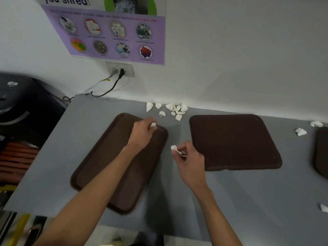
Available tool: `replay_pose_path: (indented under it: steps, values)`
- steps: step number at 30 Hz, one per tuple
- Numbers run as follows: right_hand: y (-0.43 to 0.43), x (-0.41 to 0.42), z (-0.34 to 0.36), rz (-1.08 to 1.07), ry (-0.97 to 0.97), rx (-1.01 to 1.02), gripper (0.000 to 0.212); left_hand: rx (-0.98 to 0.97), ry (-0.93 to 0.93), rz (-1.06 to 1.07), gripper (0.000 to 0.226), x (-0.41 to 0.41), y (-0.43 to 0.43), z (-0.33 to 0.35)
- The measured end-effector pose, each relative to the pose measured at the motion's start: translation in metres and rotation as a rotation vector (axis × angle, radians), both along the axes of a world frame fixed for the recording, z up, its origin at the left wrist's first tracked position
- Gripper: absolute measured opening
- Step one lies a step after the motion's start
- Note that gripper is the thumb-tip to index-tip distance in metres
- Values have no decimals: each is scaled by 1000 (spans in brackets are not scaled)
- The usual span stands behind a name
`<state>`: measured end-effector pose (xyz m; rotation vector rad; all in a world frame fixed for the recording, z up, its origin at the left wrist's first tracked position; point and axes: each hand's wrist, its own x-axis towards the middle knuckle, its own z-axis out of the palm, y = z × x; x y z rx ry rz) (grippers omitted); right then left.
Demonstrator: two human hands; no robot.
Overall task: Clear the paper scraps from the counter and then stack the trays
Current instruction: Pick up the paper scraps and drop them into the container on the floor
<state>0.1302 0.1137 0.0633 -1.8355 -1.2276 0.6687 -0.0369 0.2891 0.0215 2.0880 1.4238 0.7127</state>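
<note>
From the head view, the scrap-clearing step is in hand and the tray stacking has not begun. The left hand (142, 133) reaches over the far corner of the left tray (99, 167), its fingers closed around a small white scrap (153, 124). The right hand (189, 158) hovers above the bare grey counter (248, 201) between the two trays, pinching another scrap (174, 148) between thumb and fingertips (something small and dark also shows at the knuckles, but I cannot tell what it is).

Most of the paper is yet to be gathered: a cluster of scraps (173, 109) lies against the wall behind the gap between the trays, two loose scraps (300, 131) sit right of the middle tray (234, 141), and one more scrap (324, 208) lies near the right edge. A third tray (322, 151) shows only partly at the far right. A dark bin-like machine (21, 103) stands left of the counter, with a white piece resting on its top.

By my reading, the next move calls for either dropping the two held pieces or reaching on to the cluster by the wall, which lies just beyond the left hand. Small crumpled bits want a light pinch, and already-full fingers may let some slip
</note>
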Motion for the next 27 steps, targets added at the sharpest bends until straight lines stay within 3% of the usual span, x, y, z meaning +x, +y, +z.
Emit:
replay_pose_path:
  steps: [5, 10, 19, 27]
  values:
    - [-36, -20, 5, 157, 47, 71, 18, -29, -149, 92, 19, -47, -118, 28]
    - [-93, -43, -3, 304, 113, 129, 15, -94, -231, 338, 16, -90, -234, 31]
    - [-213, -116, -48, 476, 212, -92, 9, -284, -317, 628, 24, -169, -422, -22]
    - [-282, -223, -143, 671, 212, -347, 9, -497, -283, 830, 21, -261, -533, -110]
